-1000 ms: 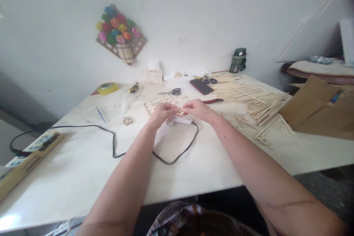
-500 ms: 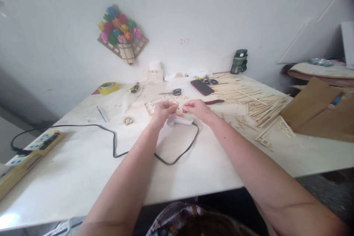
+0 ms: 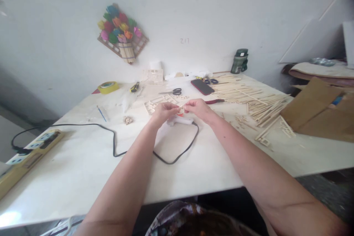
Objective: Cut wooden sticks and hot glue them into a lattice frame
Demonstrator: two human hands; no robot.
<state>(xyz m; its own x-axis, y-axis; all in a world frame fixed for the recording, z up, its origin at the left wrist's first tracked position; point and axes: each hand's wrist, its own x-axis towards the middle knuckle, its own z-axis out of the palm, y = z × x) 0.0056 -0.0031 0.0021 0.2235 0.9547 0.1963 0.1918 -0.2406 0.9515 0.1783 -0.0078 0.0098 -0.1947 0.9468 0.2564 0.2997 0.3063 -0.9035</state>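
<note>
In the head view, the left hand (image 3: pixel 166 110) and the right hand (image 3: pixel 197 107) meet over the middle of the white table (image 3: pixel 193 180), fingertips nearly together. On each, the thumb and forefinger are pinched closed on a small pale piece (image 3: pixel 181 107) between the two hands (it is too small, and too covered by fingers, to make out its shape). The other fingers are curled in.

Just below the hands, on the near side, lies a white glue gun (image 3: pixel 181 120) with an orange part at its tip. Its black cord (image 3: pixel 173 163) loops toward the person, passes under the left forearm and runs left to a yellowish power strip (image 3: pixel 33 156).

Just behind the left hand lies a flat wooden frame (image 3: pixel 151 107), with scissors (image 3: pixel 176 91) beyond it. Red-handled pliers (image 3: pixel 215 101) lie beyond the right hand, a dark phone (image 3: pixel 202 86) farther back, and many thin wooden sticks (image 3: pixel 254 99) spread to the right, near a cardboard box (image 3: pixel 312 107). A little heap of pale bits (image 3: pixel 127 120) sits left of the left hand.
</note>
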